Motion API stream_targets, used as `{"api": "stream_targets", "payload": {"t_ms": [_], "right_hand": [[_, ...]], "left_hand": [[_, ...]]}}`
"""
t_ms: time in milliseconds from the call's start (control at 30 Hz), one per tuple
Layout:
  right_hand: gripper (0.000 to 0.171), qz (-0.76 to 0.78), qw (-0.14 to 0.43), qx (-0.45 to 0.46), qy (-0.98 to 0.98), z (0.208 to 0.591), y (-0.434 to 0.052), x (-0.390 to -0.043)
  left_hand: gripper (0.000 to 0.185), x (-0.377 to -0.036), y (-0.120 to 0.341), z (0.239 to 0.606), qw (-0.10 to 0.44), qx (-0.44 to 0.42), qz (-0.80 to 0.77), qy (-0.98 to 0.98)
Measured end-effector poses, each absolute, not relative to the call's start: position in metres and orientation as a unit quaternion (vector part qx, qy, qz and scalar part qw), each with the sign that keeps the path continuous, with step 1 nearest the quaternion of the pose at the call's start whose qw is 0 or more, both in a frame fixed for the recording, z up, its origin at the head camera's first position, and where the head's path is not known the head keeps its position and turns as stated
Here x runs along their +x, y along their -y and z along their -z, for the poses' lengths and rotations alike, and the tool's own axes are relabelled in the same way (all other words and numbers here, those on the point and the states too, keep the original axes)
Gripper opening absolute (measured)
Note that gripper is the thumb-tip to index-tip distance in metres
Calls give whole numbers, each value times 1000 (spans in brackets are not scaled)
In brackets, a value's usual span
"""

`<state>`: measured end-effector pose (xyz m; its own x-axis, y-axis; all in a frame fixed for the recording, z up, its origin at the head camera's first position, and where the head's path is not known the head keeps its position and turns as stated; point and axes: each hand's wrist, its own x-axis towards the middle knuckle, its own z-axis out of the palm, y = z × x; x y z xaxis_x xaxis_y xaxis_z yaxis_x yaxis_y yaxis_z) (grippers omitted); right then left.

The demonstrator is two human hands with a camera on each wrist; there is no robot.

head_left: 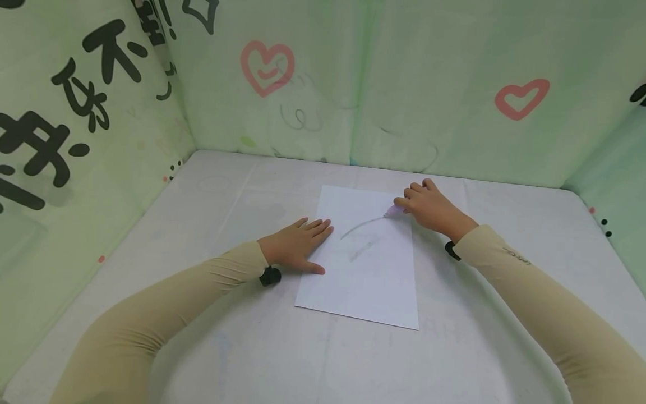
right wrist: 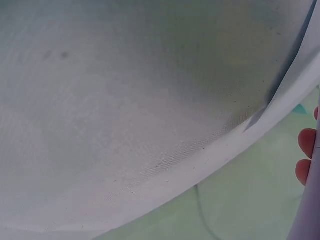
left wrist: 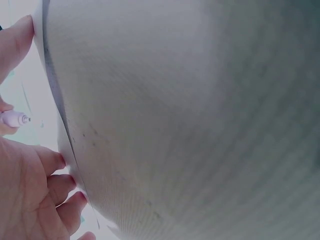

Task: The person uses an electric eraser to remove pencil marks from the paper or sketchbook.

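A white sheet of paper (head_left: 363,292) lies on the white-covered table. My left hand (head_left: 295,245) rests on its left edge, fingers straight and thumb spread apart. My right hand (head_left: 429,205), at the paper's upper right, grips a pale purple pen (head_left: 393,211) with a narrow tip, which points down and left at the sheet. From that tip a thin grey curved line (head_left: 360,225) runs down to the left. Below it is a fainter grey smudge (head_left: 363,249). In the right wrist view the pen (right wrist: 306,212) shows at the right edge, with fingertips (right wrist: 306,142) beside it.
The table (head_left: 242,342) has a white cloth with faint creases. Pale green cloth walls (head_left: 404,67) with red hearts and black characters stand at the back and sides. A dark wrist band (head_left: 270,276) sits at the left wrist, another (head_left: 452,250) at the right.
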<state>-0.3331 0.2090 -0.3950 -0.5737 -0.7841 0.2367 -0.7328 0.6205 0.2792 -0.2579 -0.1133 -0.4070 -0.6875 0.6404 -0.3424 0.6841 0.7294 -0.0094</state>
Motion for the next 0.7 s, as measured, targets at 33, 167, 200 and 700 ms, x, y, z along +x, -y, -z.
{"api": "stream_targets", "payload": {"t_ms": [33, 167, 200, 700], "right_hand": [[19, 75, 168, 429, 884, 395, -209, -333], [20, 75, 158, 430, 886, 395, -209, -334], [21, 75, 155, 430, 886, 395, -209, -334], [21, 72, 157, 445, 879, 395, -208, -333]], "left_hand": [[97, -258, 113, 407, 160, 361, 68, -916], [96, -257, 113, 406, 160, 362, 68, -916], [96, -257, 113, 405, 160, 363, 66, -916], [97, -259, 114, 408, 159, 362, 62, -916]]}}
